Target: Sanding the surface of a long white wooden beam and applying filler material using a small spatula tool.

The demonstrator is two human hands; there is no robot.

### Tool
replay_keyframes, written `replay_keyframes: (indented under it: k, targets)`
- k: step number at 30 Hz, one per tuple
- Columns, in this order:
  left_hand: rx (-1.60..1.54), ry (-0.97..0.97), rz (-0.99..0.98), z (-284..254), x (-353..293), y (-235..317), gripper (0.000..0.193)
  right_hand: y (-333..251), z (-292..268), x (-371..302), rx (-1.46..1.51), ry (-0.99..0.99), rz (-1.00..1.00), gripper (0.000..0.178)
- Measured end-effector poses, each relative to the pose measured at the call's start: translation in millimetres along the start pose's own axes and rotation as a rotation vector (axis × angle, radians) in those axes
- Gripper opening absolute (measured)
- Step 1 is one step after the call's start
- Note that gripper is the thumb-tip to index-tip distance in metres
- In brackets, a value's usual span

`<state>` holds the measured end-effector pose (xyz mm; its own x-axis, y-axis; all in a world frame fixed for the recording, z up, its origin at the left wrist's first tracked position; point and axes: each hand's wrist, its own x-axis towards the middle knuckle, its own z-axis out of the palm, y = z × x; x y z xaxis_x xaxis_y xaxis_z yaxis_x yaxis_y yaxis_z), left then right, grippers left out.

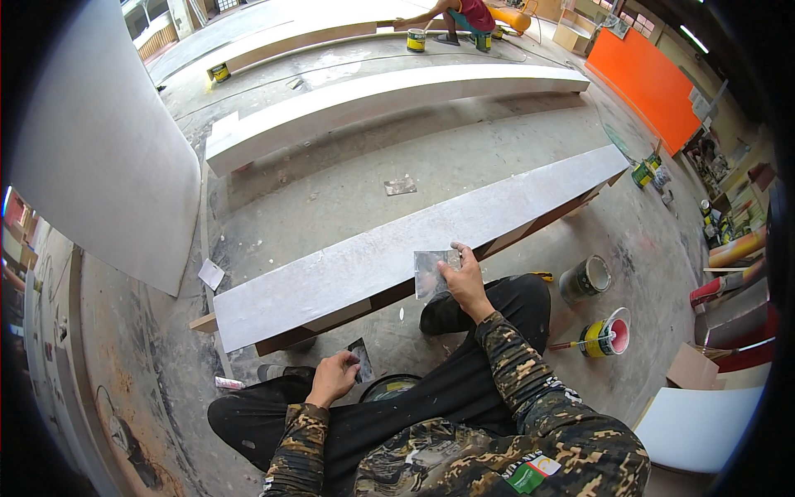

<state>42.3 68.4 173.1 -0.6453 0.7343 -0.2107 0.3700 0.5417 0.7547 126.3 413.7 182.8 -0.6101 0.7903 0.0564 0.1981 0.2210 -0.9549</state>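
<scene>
Well, my right hand (467, 284) pinches a grey plate (426, 272), my left hand (333, 378) a dark plate (363, 359). Beyond them, the board (422, 234) looks mostly coated on top (some smoothing probably remains).

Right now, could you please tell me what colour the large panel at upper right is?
The panel is bright orange, seen best in the head view.

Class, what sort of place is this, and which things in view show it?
Probably a painting or finishing workshop: a long white-surfaced board in front, an open yellow-and-black can with pink contents, and a large flat orange panel farther back.
</scene>
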Motion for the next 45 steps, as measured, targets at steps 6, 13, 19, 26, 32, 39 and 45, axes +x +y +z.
replay_keyframes:
  k: [6, 13, 19, 26, 32, 39, 45]
  targets:
    - [0.002, -0.002, 0.0, -0.2, -0.5, -1.0, 0.018, -2.7, 0.3, -0.8, -0.019, -0.007, -0.017, 0.055]
    - [0.024, -0.037, -0.034, -1.2, -0.3, 1.3, 0.019, -2.7, -0.6, -1.6, -0.049, -0.014, -0.029, 0.056]
    - [0.019, -0.047, -0.049, -1.6, 0.2, 1.5, 0.02, -2.8, -1.0, -1.0, -0.098, -0.009, -0.046, 0.057]
    - [0.035, -0.041, -0.056, -2.2, -0.3, 2.3, 0.02, -4.8, -0.4, -1.9, -0.097, -0.004, -0.057, 0.057]
    - [0.045, -0.055, -0.061, -2.8, 0.4, 3.8, 0.02, -3.7, -1.1, -1.7, -0.12, -0.001, -0.069, 0.057]
    - [0.034, -0.044, -0.057, -0.1, -0.1, -0.5, 0.019, -4.1, -0.3, -2.3, -0.127, -0.006, -0.093, 0.058]
    - [0.043, -0.04, -0.04, -0.1, 0.1, -0.4, 0.019, -0.8, 0.1, -1.6, -0.157, -0.005, -0.101, 0.057]
